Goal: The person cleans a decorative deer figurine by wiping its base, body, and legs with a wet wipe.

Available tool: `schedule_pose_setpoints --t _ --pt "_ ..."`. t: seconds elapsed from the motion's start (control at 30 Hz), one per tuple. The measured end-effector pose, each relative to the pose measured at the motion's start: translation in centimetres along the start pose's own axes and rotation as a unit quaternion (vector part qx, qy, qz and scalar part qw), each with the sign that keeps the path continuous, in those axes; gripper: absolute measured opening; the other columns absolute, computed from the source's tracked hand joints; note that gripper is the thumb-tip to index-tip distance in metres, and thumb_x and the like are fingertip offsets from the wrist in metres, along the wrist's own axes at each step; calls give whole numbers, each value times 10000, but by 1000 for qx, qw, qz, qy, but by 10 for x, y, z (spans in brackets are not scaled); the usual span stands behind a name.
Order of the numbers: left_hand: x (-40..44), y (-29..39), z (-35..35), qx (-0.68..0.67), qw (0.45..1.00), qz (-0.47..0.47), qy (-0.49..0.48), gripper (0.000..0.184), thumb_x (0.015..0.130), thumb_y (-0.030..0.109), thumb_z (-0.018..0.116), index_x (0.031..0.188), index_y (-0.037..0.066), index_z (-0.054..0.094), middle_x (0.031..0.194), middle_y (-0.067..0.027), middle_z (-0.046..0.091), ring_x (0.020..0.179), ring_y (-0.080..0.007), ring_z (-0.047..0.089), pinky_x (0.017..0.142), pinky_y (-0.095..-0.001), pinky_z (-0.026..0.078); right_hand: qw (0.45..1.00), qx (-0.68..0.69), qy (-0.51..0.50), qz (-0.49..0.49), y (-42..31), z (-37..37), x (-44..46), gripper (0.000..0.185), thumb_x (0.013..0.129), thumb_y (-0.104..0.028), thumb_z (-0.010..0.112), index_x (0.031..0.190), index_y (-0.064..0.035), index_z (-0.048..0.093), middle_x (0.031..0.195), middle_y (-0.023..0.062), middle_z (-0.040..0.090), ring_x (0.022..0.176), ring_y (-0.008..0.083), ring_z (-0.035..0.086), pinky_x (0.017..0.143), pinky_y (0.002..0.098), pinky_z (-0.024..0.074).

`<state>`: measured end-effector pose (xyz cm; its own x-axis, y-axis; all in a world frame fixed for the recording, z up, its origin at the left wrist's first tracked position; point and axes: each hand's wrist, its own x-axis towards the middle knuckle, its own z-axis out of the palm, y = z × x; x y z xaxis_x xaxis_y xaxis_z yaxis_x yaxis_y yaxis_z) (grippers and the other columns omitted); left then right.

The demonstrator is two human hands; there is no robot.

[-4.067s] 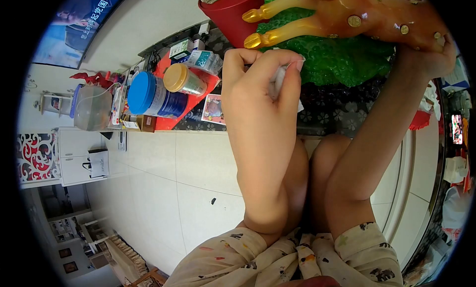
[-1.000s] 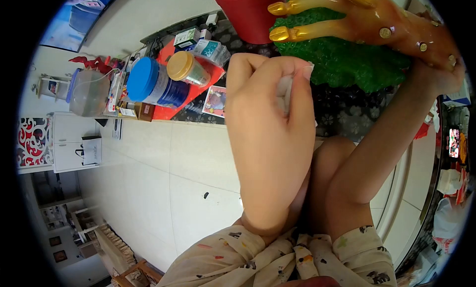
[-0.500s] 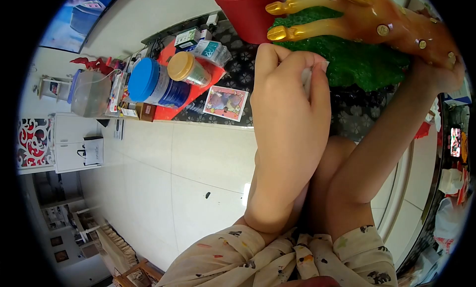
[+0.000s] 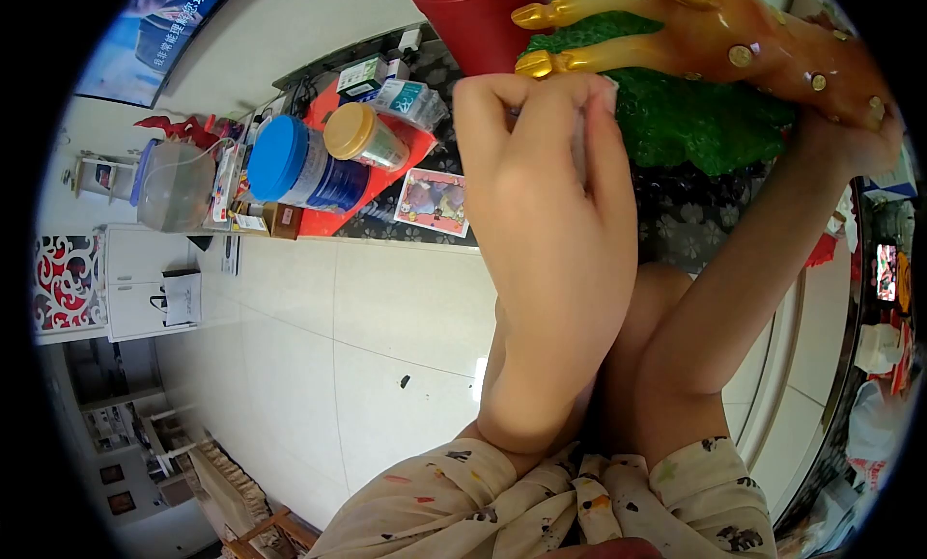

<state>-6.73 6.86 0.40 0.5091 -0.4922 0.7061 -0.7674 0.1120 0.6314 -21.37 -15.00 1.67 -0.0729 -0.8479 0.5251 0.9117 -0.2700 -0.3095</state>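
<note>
My left hand (image 4: pixel 546 153) is closed on a white tissue (image 4: pixel 579 144), of which only a little shows between thumb and fingers. It is beside the gold-tipped prongs of an orange glossy figurine (image 4: pixel 705 42) with gold coin shapes. The figurine's green textured part (image 4: pixel 695 125) lies on the dark floral tabletop, behind and right of that hand. At the right, my right hand (image 4: pixel 864 144) supports the figurine's orange end from below; its fingers are partly hidden behind it.
A red bucket (image 4: pixel 478 23) stands behind my left hand. On the left are a blue-lidded jar (image 4: pixel 323 178), a yellow-lidded jar (image 4: pixel 381 144), small boxes (image 4: pixel 362 78) and a picture card (image 4: pixel 433 200). A lit phone (image 4: pixel 885 272) is at the far right.
My left hand has moved from beside the yellow-lidded jar's side toward the figurine and shifted slightly up and left since half a second ago. My right hand remains at the orange end.
</note>
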Motion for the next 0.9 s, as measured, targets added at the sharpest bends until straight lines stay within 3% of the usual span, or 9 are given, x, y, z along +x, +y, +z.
schedule_pose_setpoints --t 0.1,0.17,0.27,0.4,0.47,0.6,0.9 --pt "1 -7 6 37 998 42 39 85 928 6 693 1010 7 713 991 -132 504 770 -265 563 665 -357 483 1000 10 28 7 -1 5 -2 400 853 -288 555 1066 25 684 1014 154 692 951 296 699 851 457 588" --pt "0 -3 6 41 998 16 38 95 921 7 706 1013 23 722 985 -117 495 737 -235 543 633 -342 467 999 -16 42 -4 1 9 -5 399 856 -285 551 1075 21 685 1014 152 695 952 291 699 857 457 588" --pt "-3 3 8 63 997 4 37 101 911 8 720 1005 41 731 979 -103 490 695 -206 521 590 -330 441 997 -14 -77 -8 2 -14 6 410 867 -296 542 1084 20 688 1024 156 702 960 292 701 866 451 591" --pt "-7 6 22 54 996 -32 56 94 883 47 781 973 74 776 941 -83 543 815 -231 560 750 -341 473 998 40 -30 31 -2 -2 -1 449 880 -320 525 1119 30 676 1057 173 703 978 300 704 874 457 591" --pt "-9 5 28 68 995 -29 59 100 883 40 776 977 74 771 945 -90 537 808 -236 558 739 -344 473 991 117 -4 58 -2 0 1 474 888 -331 515 1147 36 666 1070 180 702 990 308 706 876 462 591" --pt "-11 6 31 89 994 -16 60 107 885 29 769 983 71 761 949 -93 530 804 -237 553 734 -345 470 997 73 -26 18 2 -6 5 505 893 -331 516 1202 48 646 1105 192 696 1008 330 707 887 472 596" --pt "-8 2 28 81 996 12 26 118 885 22 764 990 75 758 939 -100 525 816 -246 544 730 -341 464 993 -36 -67 -86 -1 -5 -16 443 964 -300 444 1162 54 622 1063 222 704 938 366 706 862 481 596"
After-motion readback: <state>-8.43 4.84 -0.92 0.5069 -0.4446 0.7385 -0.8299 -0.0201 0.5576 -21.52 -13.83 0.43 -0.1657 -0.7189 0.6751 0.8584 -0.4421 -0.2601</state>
